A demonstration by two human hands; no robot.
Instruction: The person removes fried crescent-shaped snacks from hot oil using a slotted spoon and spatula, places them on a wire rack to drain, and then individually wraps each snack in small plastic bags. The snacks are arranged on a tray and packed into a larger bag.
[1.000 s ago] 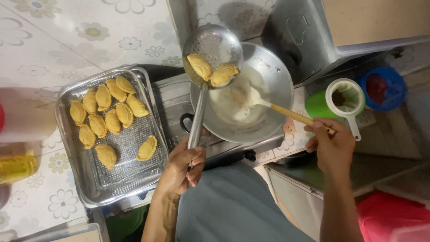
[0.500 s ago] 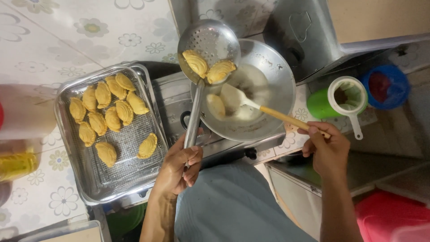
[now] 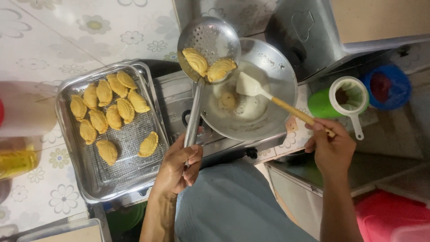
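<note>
since the frame a second ago the skimmer bowl has drifted left, off the wok's rim toward the tray side, and the spatula blade has slid further into the oil; one pastry now floats free in the wok.

left hand (image 3: 179, 166) wrapped shut around the lower end of the metal skimmer (image 3: 208, 42) handle, thumb over the top. skimmer held up, perforated bowl tilted, carrying two golden fried pastries (image 3: 207, 67) at its lower edge, bowl overlapping the wok's left rim.

right hand (image 3: 330, 148) closed on the wooden handle end of the white spatula (image 3: 249, 85); blade rests in the oil, near the single pale pastry (image 3: 228, 100) floating there.

wok (image 3: 277, 85) sits on a steel burner (image 3: 172, 96), shallow oil in it.

left of the burner: steel tray (image 3: 67, 139) with wire rack, ten fried pastries (image 3: 112, 114) on it, eight clustered at the far end, two apart nearer the person.

right of the wok: green cup (image 3: 323, 104) with a white strainer (image 3: 351, 96) across it, blue container (image 3: 387, 85) beyond. yellow oil bottle (image 3: 15, 161) at far left on the flowered bench (image 3: 40, 45).
</note>
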